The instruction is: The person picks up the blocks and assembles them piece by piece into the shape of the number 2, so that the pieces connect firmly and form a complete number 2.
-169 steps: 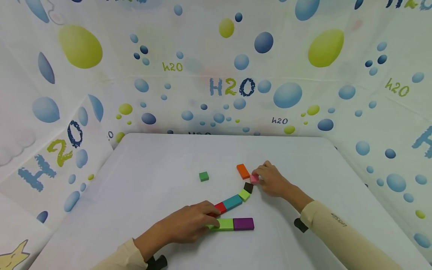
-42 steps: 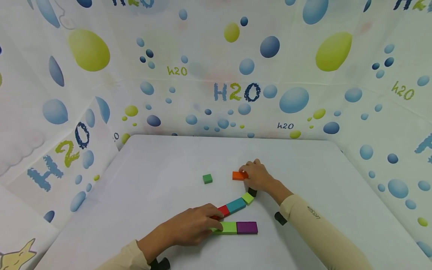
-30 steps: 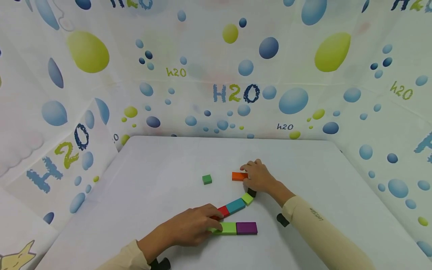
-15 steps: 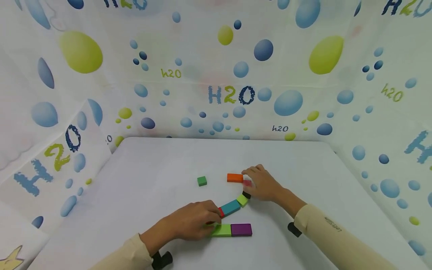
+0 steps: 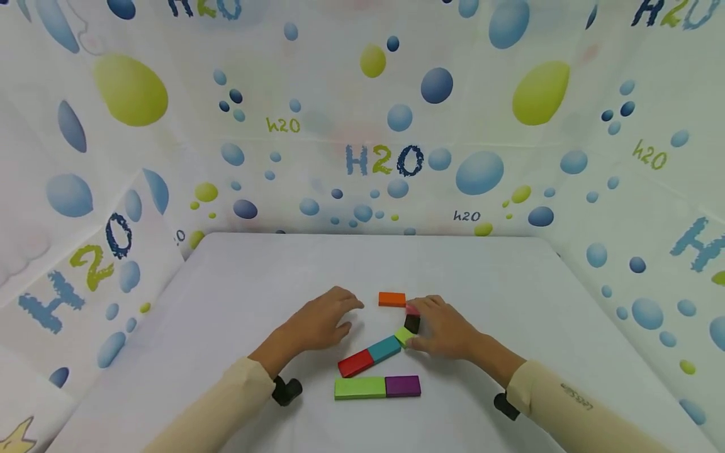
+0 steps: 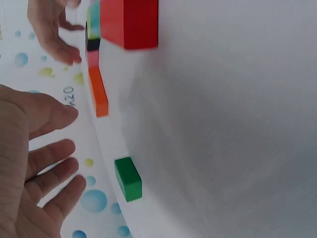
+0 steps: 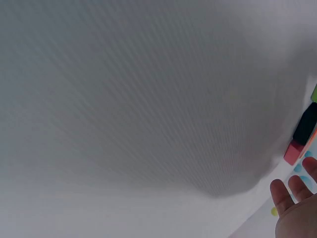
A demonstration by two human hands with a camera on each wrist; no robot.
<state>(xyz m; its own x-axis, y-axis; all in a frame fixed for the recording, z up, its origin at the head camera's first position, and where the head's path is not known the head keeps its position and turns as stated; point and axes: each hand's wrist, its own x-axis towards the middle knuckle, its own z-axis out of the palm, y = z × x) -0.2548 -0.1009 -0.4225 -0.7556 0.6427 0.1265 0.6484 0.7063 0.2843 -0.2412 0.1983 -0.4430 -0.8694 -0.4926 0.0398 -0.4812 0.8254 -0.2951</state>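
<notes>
My left hand (image 5: pixel 318 322) hovers over the left-middle of the table, thumb and fingers spread, holding nothing. In the left wrist view a small green block (image 6: pixel 129 179) lies beyond its fingertips; in the head view that block is hidden. My right hand (image 5: pixel 450 330) is at the right side of a bent line of blocks, fingers by the pink block (image 5: pixel 411 309) and thumb by the small lime block (image 5: pixel 404 337); contact cannot be told. Between these two sits a black block (image 5: pixel 412 324). The line also has an orange block (image 5: pixel 392 299), a teal block (image 5: pixel 384 348) and a red block (image 5: pixel 355 363).
In front of the line, a long lime block (image 5: pixel 359 388) and a purple block (image 5: pixel 403 386) lie end to end. Everything lies on a white table (image 5: pixel 272 264) backed by a patterned curtain (image 5: pixel 317 75). Each wrist wears a black camera.
My left hand has let go of the red and long lime blocks and moved forward towards the green block. The right hand has loosened around the pink block. The orange block has turned since the earliest frame.
</notes>
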